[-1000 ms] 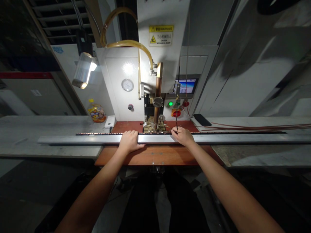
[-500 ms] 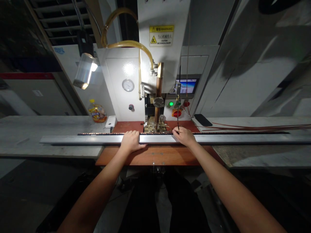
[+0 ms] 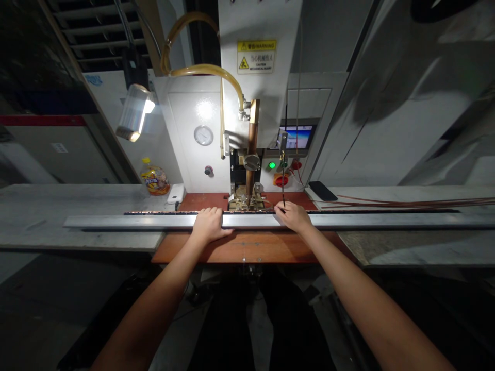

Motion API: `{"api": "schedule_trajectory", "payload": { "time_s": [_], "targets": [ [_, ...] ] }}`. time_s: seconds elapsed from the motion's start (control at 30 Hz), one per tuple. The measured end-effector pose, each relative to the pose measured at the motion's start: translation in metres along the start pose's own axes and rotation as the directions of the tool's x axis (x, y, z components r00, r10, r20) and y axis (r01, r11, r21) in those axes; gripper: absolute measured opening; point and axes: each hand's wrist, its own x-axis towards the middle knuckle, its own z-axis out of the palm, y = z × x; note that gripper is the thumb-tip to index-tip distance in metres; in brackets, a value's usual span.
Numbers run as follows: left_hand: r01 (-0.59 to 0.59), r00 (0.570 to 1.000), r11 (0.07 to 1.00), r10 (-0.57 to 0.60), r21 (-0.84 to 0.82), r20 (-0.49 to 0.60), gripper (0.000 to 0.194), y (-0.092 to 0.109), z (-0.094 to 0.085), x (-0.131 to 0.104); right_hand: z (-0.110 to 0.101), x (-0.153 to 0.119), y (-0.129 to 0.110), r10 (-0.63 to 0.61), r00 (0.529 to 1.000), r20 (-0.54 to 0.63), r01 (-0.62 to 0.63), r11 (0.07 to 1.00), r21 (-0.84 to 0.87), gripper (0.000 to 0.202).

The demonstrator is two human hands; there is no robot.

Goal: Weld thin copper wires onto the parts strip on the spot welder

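A long silvery metal bar [image 3: 135,222] lies across the bench, and a dark strip with copper-coloured bits [image 3: 162,212] runs along its far edge. My left hand [image 3: 209,224] is closed over the bar, fingers on its far side and thumb pointing right along the near side. To the right, my right hand [image 3: 294,216] rests on the bar with its fingers pinched together; what they hold is too small to make out. A thin dark rod [image 3: 283,188] comes down to those fingertips. Between my hands, the machine's copper electrode [image 3: 250,183] stands just behind the bar, above a brass-coloured fixture [image 3: 237,202].
On the left bench are a yellow-capped bottle [image 3: 154,179] and a small white device [image 3: 176,194]. A black phone [image 3: 323,191] and several thin copper-coloured rods [image 3: 410,203] lie right. A lamp [image 3: 135,113] shines from upper left; the machine has a screen [image 3: 299,137].
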Motion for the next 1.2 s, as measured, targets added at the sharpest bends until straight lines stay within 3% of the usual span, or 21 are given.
{"api": "schedule_trajectory", "payload": {
  "time_s": [0.6, 1.2],
  "targets": [
    [-0.013, 0.995, 1.000, 0.013, -0.005, 0.095, 0.067, -0.006, 0.001, 0.011, -0.002, 0.010, 0.001, 0.078, 0.990, 0.116, -0.073, 0.996, -0.046, 0.027],
    [0.021, 0.989, 0.999, -0.017, -0.027, 0.148, 0.071, -0.009, 0.002, 0.019, 0.000, 0.019, 0.005, 0.051, 0.984, 0.170, -0.041, 0.997, -0.066, 0.027]
  ]
}}
